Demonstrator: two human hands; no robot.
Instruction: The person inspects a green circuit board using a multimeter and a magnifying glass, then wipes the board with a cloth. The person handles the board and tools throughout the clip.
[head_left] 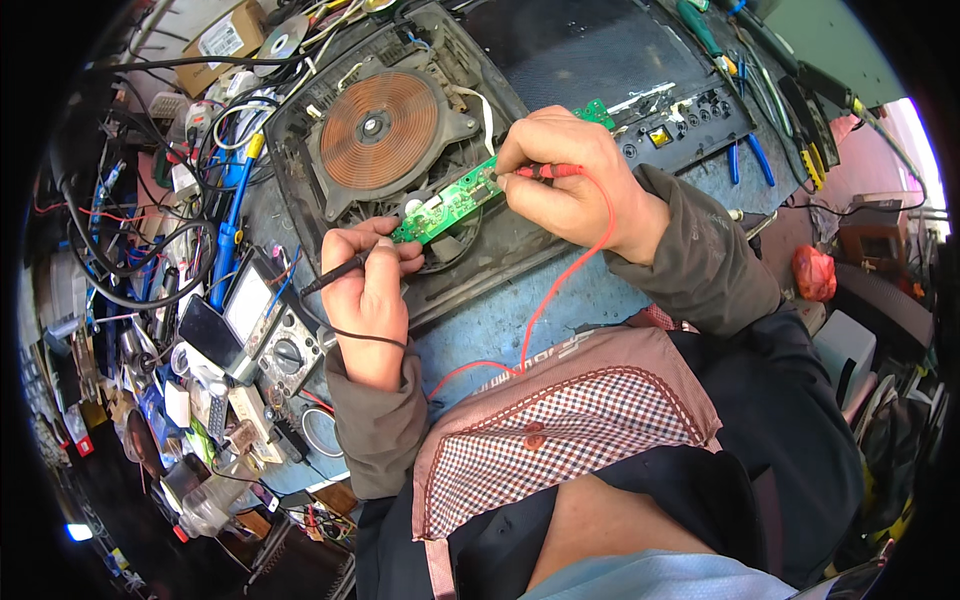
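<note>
A long green circuit board (450,208) lies over an opened induction cooker (300,214), whose round copper coil (372,140) shows. My left hand (370,295) is closed round a black meter probe (328,278) at the board's left end. My right hand (585,185) grips a red probe (545,171), its tip on or very close to the board's middle, where the fingers partly hide it. At the lower left of the cooker sits a multimeter (288,355) with a dial and wires.
Cluttered cables (140,290), a blue tool (225,240), a box (215,45) and a plastic bottle (210,500) crowd the left. A black panel (590,60) adjoins the cooker. Pliers (750,160) and screwdrivers (705,40) lie at the right, a red bag (815,272) beyond.
</note>
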